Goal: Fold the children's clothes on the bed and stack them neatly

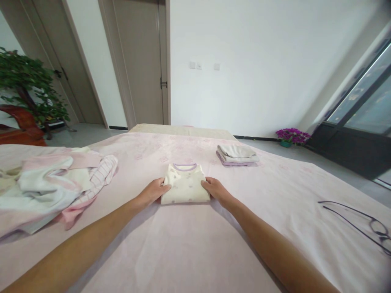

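A folded cream shirt (185, 188) with grey spots and a purple-trimmed neckline lies in front of me on the pink cloth. Its neckline faces away from me. My left hand (152, 191) grips the left edge, thumb on top and the other fingers tucked out of sight beneath. On the opposite edge, my right hand (216, 190) holds the shirt the same way. Beyond it to the right sits a small stack of folded clothes (237, 155), grey above and lilac below.
A loose heap of pink, white and striped clothes (51, 183) lies at the left. Black-framed glasses (380, 232) rest at the right on the pink cloth (183, 252). Purple flowers (292, 136) in a green pot stand on the floor beyond, and a leafy plant (27, 81) at far left.
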A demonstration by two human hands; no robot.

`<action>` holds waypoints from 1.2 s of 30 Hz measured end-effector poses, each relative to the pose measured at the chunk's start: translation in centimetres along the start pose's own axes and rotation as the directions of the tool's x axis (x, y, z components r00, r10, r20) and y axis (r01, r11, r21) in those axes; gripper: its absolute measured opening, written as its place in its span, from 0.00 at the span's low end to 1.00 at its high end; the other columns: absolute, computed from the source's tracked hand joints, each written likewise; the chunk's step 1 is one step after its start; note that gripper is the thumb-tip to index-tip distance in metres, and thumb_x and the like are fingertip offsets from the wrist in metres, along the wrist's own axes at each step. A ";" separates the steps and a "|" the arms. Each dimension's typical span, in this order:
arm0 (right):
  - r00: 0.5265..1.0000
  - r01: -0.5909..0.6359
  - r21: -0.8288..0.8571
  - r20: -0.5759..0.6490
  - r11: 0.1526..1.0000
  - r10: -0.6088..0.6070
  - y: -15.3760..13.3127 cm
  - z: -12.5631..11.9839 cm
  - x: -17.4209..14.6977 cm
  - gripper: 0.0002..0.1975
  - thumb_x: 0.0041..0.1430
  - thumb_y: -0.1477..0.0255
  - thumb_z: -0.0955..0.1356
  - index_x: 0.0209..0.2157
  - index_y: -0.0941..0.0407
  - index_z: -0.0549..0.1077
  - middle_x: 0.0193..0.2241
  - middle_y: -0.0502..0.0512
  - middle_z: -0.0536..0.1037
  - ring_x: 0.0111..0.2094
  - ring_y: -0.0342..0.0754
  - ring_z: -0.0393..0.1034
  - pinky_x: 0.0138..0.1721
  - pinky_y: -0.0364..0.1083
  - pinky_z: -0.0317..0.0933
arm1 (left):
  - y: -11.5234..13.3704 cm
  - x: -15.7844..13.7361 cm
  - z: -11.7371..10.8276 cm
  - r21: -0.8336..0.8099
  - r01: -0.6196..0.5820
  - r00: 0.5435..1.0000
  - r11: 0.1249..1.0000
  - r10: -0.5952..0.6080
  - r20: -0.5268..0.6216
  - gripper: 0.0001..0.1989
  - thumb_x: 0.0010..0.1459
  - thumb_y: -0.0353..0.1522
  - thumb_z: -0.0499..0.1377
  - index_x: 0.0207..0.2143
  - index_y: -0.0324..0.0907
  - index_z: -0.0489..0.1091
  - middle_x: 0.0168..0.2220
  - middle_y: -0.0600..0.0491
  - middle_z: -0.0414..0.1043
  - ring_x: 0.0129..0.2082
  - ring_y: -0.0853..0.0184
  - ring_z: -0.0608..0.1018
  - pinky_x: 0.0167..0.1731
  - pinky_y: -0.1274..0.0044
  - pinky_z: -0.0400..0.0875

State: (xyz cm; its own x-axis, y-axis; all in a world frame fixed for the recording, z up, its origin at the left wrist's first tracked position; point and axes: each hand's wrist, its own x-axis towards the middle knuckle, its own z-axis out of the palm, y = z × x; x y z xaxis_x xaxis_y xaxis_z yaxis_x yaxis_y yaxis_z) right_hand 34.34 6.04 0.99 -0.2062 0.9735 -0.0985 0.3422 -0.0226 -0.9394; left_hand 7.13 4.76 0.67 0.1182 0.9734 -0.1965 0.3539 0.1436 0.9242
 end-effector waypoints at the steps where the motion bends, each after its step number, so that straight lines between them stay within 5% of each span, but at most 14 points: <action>1: 1.000 0.002 -0.015 -0.019 1.000 -0.002 0.1 0.0 0.0 0.15 0.59 0.64 0.63 0.41 0.59 0.75 0.27 0.52 0.77 0.27 0.47 0.70 0.25 0.42 0.60 | 0.0 0.0 0.0 0.024 -0.010 1.000 1.000 0.010 -0.010 0.19 0.49 0.44 0.61 0.38 0.39 0.68 0.26 0.55 0.72 0.24 0.66 0.74 0.22 0.79 0.62; 5: 0.991 0.030 -0.261 -0.115 0.965 -0.062 0.7 -0.4 0.3 0.19 0.60 0.66 0.64 0.51 0.57 0.72 0.26 0.52 0.78 0.28 0.47 0.72 0.30 0.44 0.63 | -0.6 -0.1 -0.3 0.232 -0.056 0.992 0.971 0.081 -0.101 0.20 0.54 0.41 0.58 0.46 0.40 0.68 0.30 0.52 0.75 0.29 0.63 0.77 0.26 0.78 0.65; 8: 0.983 -0.004 -0.452 -0.166 0.892 -0.079 1.1 -0.6 0.4 0.24 0.59 0.67 0.66 0.57 0.57 0.68 0.28 0.52 0.78 0.27 0.47 0.72 0.31 0.45 0.64 | -1.2 -0.4 -0.7 0.478 -0.134 0.961 0.868 0.232 -0.151 0.29 0.56 0.42 0.59 0.58 0.41 0.62 0.37 0.50 0.77 0.35 0.60 0.79 0.36 0.74 0.69; 11: 0.959 0.039 -0.606 -0.200 0.795 -0.200 1.2 -0.8 0.0 0.29 0.60 0.65 0.67 0.61 0.56 0.63 0.35 0.55 0.78 0.33 0.49 0.74 0.36 0.47 0.66 | -1.6 -0.9 -1.3 0.610 -0.387 0.841 0.691 0.536 -0.074 0.32 0.62 0.41 0.55 0.65 0.41 0.53 0.58 0.43 0.67 0.56 0.57 0.72 0.54 0.67 0.65; 13: 0.919 0.132 -0.702 -0.179 0.700 -0.352 1.0 -0.9 -0.7 0.28 0.61 0.65 0.66 0.61 0.55 0.63 0.45 0.60 0.76 0.43 0.53 0.72 0.43 0.50 0.66 | -2.0 -1.2 -1.8 0.627 -0.541 0.771 0.560 0.628 0.105 0.29 0.67 0.42 0.50 0.67 0.42 0.52 0.66 0.43 0.56 0.66 0.58 0.60 0.63 0.66 0.56; 17: 0.807 0.458 -0.731 0.103 0.506 -0.581 0.4 -1.6 -2.6 0.22 0.66 0.64 0.64 0.59 0.52 0.67 0.59 0.61 0.68 0.60 0.56 0.60 0.59 0.58 0.57 | -2.8 -1.3 -3.0 0.614 -0.674 0.722 0.410 0.539 0.434 0.35 0.66 0.48 0.49 0.70 0.46 0.45 0.71 0.45 0.43 0.70 0.55 0.50 0.65 0.62 0.50; 21: 0.754 0.632 -0.661 0.401 0.405 -0.521 0.3 -2.0 -4.3 0.32 0.62 0.59 0.67 0.65 0.50 0.58 0.64 0.60 0.63 0.64 0.56 0.55 0.64 0.60 0.49 | -3.2 -1.4 -3.1 0.646 -0.676 0.710 0.355 0.548 0.443 0.44 0.59 0.52 0.58 0.70 0.47 0.44 0.71 0.44 0.41 0.69 0.51 0.49 0.65 0.59 0.52; 26: 0.724 0.633 -0.703 0.388 0.326 -0.570 1.3 -1.6 -4.1 0.29 0.64 0.68 0.65 0.65 0.53 0.58 0.63 0.63 0.64 0.63 0.54 0.58 0.63 0.58 0.55 | -3.0 -1.4 -2.2 0.709 -0.649 0.672 0.276 0.646 0.363 0.30 0.64 0.42 0.55 0.67 0.50 0.54 0.68 0.47 0.53 0.67 0.56 0.59 0.64 0.60 0.55; 31: 0.645 0.690 -0.685 0.436 0.232 -0.628 1.0 -1.7 -4.5 0.22 0.65 0.73 0.62 0.60 0.56 0.63 0.56 0.64 0.72 0.57 0.54 0.67 0.58 0.56 0.62 | -2.2 -2.5 -2.7 0.704 -0.686 0.621 0.182 0.650 0.437 0.23 0.67 0.39 0.52 0.63 0.46 0.61 0.63 0.45 0.63 0.63 0.57 0.66 0.62 0.61 0.62; 36: 0.597 0.770 -0.576 0.497 0.275 -0.629 0.8 -2.0 -6.9 0.29 0.59 0.76 0.64 0.62 0.53 0.60 0.58 0.60 0.71 0.59 0.51 0.65 0.61 0.54 0.58 | -2.8 -5.2 -3.5 0.610 -0.777 0.541 0.159 0.665 0.515 0.24 0.67 0.39 0.53 0.64 0.48 0.59 0.64 0.49 0.62 0.64 0.61 0.65 0.62 0.66 0.63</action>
State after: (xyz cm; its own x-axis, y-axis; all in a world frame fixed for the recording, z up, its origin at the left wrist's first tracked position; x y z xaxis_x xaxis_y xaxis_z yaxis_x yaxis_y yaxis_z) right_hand 37.89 -0.28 1.63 -0.7945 0.4824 0.3690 0.4634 0.8742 -0.1451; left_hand 2.33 -0.08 0.26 0.7773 0.5298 0.3394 0.5302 -0.8420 0.1002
